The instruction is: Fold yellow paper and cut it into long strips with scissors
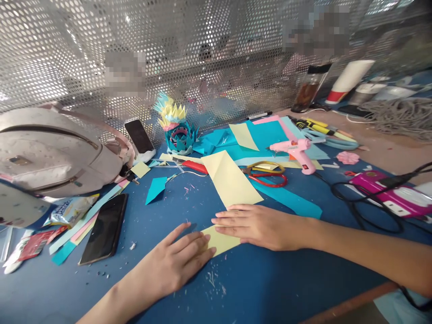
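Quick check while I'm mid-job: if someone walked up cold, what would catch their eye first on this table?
First, the left hand and right hand, both pressed flat on a pale yellow paper at the near middle of the blue table. Next, the spiky teal and yellow paper model standing at the back by the perforated screen. Then the pink glue gun lying right of centre, beside the scissors.

Most of the small yellow paper [221,240] is covered by the left hand [175,263] and right hand [261,225] lying flat on it, so its full shape is anyone's guess. The white backpack [50,153] runs off the left edge. Print on the snack packet [70,210] is too small to read. Behind the perforated metal screen [189,58] there are just blurry shapes, and the pink box [393,193] is partly under a black cable [367,211].
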